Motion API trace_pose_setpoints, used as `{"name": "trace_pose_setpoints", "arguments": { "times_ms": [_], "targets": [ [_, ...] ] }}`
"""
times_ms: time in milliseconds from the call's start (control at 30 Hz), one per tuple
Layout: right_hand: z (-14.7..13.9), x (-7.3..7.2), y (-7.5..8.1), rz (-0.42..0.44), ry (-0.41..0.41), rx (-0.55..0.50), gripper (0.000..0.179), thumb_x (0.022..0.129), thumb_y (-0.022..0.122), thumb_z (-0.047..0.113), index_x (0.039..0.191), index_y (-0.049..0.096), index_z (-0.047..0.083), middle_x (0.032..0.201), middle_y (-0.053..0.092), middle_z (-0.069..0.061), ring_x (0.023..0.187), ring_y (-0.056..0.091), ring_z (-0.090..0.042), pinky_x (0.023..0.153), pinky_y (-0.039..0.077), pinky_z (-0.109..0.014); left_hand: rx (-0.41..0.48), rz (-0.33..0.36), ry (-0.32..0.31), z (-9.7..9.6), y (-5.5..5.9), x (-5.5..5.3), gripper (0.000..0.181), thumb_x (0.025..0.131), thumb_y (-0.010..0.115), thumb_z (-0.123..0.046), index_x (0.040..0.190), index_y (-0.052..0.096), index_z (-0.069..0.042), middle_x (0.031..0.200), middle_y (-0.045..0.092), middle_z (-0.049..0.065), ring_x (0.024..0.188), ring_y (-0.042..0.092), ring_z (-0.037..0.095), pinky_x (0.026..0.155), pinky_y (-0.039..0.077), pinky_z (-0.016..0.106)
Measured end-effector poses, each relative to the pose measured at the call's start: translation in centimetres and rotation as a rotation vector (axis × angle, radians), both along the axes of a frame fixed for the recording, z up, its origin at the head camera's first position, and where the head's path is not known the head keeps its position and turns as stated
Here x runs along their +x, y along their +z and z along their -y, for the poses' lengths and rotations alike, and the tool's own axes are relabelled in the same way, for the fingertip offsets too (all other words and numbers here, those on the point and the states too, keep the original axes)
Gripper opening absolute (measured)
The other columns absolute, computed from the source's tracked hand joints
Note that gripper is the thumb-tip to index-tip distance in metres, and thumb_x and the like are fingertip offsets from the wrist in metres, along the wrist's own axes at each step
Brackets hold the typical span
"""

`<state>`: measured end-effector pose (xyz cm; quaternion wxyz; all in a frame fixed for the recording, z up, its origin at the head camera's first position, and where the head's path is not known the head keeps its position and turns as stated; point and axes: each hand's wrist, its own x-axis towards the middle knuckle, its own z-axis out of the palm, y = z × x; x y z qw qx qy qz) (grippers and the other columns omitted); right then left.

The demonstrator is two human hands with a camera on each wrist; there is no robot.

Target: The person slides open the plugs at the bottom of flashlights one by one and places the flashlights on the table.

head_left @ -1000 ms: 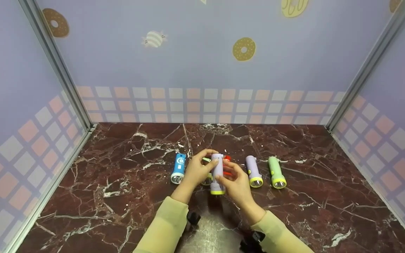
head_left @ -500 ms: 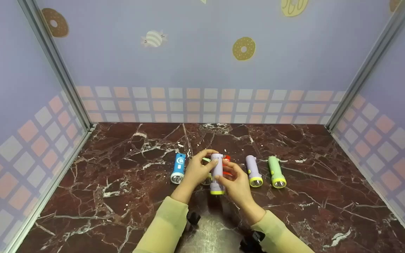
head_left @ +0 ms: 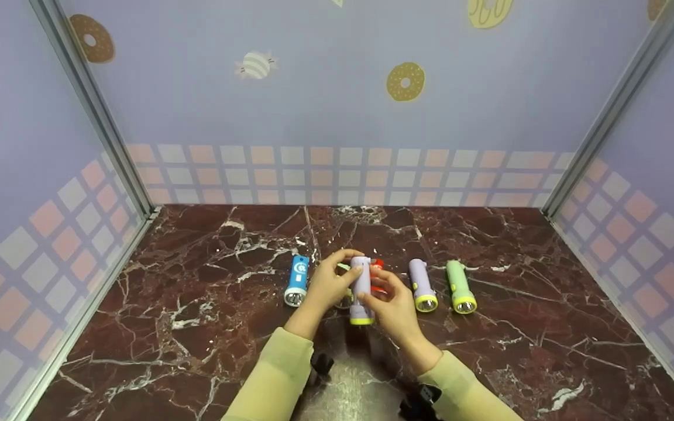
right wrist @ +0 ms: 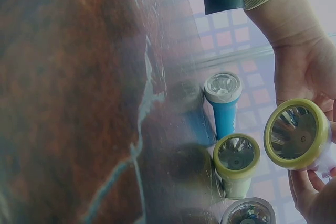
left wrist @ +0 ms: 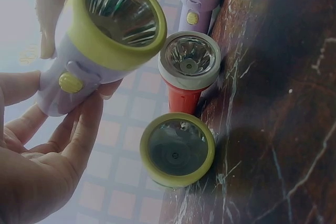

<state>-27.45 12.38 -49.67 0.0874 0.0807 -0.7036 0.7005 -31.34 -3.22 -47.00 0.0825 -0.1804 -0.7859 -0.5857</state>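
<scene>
A lavender flashlight [head_left: 361, 292] with a yellow rim is held between my two hands, above the table, its lens end toward me. My left hand [head_left: 328, 286] grips its left side near the tail, fingers curled around it. From the right, my right hand [head_left: 394, 304] pinches the body with thumb and fingers. In the left wrist view the flashlight's yellow switch [left wrist: 70, 82] faces that camera, and its reflector [left wrist: 123, 14] looks unlit. Behind the hands, a red flashlight [head_left: 377, 275] and a green flashlight [head_left: 344, 299] are partly hidden.
A blue flashlight [head_left: 296, 280] lies left of the hands. A second lavender flashlight [head_left: 422, 283] and another green flashlight [head_left: 460, 283] lie to the right, all in one row on the dark red marbled table [head_left: 196, 351]. Patterned walls [head_left: 337, 117] stand behind and on both sides.
</scene>
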Motion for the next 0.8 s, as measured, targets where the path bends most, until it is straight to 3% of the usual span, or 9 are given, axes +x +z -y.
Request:
{"name": "trace_pose_setpoints", "arguments": {
  "times_ms": [500,800],
  "targets": [
    [-0.04,0.07,-0.07,-0.002,0.003,0.004,0.053,0.085,0.073,-0.006,0.134,0.056,-0.011,0.124,0.066,-0.033,0.105,0.07,-0.033,0.084,0.058,-0.022,0.01,-0.014,-0.018,0.04,-0.22,-0.1,0.027,0.096,0.068,-0.014,0.12,0.069,-0.003,0.118,0.07,0.023,0.09,0.068,0.04,0.076,0.058,0.036],
    [0.01,0.16,-0.05,-0.017,0.01,0.006,0.054,0.085,0.073,-0.006,0.135,0.055,-0.012,0.126,0.066,-0.033,0.108,0.07,-0.035,0.085,0.057,-0.022,-0.003,-0.021,-0.008,-0.02,-0.22,-0.17,0.028,0.095,0.067,-0.014,0.12,0.069,-0.001,0.118,0.069,0.023,0.092,0.068,0.039,0.078,0.058,0.038]
  ]
}}
